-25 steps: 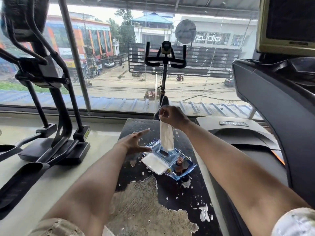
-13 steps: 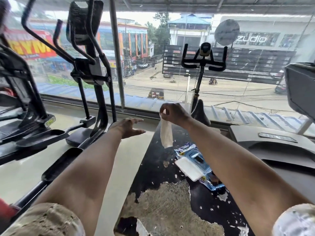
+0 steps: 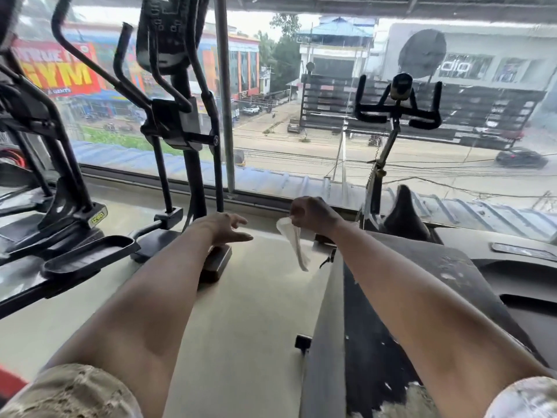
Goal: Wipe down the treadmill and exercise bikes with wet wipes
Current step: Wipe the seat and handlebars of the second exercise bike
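Note:
My right hand (image 3: 313, 217) pinches a white wet wipe (image 3: 294, 241) that hangs down from its fingers above the pale floor. My left hand (image 3: 227, 226) is stretched forward with fingers spread and holds nothing. An exercise bike (image 3: 398, 116) with black handlebars and a dark saddle (image 3: 405, 214) stands ahead at the right, by the window. A black elliptical machine (image 3: 177, 116) stands ahead at the left, its base just beyond my left hand. The wipes packet is out of sight.
A worn black bench top (image 3: 370, 342) with peeling patches lies under my right arm. A treadmill deck (image 3: 521, 251) sits at the far right. Another black machine (image 3: 39, 146) fills the left edge. A big window (image 3: 301, 131) runs across the front. Pale floor (image 3: 241, 327) lies between the machines.
My view has swung left and both hands have moved left off the bench. The wipe came free of the blue packet, which has left the view. My left hand stays empty.

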Demonstrator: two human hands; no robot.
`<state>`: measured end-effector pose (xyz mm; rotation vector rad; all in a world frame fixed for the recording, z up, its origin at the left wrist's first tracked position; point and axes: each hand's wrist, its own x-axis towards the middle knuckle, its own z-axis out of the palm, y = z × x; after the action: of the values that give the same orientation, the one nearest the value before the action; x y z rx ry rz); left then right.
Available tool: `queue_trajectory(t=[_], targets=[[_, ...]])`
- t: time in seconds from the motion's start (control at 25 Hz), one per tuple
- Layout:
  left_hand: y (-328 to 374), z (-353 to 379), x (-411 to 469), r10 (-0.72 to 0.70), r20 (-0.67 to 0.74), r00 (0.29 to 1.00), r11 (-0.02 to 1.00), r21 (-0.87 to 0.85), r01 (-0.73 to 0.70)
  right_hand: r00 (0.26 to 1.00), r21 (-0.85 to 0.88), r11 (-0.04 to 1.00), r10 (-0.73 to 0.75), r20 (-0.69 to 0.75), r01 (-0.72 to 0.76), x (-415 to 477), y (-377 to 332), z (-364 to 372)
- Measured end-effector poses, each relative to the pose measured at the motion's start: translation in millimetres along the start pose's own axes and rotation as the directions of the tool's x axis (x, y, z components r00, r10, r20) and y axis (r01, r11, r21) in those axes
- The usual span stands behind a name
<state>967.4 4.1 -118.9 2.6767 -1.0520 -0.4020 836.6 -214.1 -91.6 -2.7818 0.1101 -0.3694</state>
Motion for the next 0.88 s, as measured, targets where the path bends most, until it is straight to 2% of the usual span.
queue_trajectory(t=[0.2,0.44,0.88], targets=[[-74.0,-33.1,23.1,0.018,0.016,1.000,0.999,0.031,-0.019,0.999,0.020,0.998,0.053,0.002,-0.054,69.0,-36.2,39.2],[-133.5,-47.0,46.7,0.035,0.065,0.997,0.999,0.023,-0.036,0.992,-0.040,0.993,0.113,0.049,-0.111,119.3,-61.4,70.8],[-135.6,-65.8,142.6,0.139,0.099,0.985,0.990,0.017,-0.141,0.982,-0.045,0.981,0.191,0.009,-0.190,188.2,-19.1,69.7]])
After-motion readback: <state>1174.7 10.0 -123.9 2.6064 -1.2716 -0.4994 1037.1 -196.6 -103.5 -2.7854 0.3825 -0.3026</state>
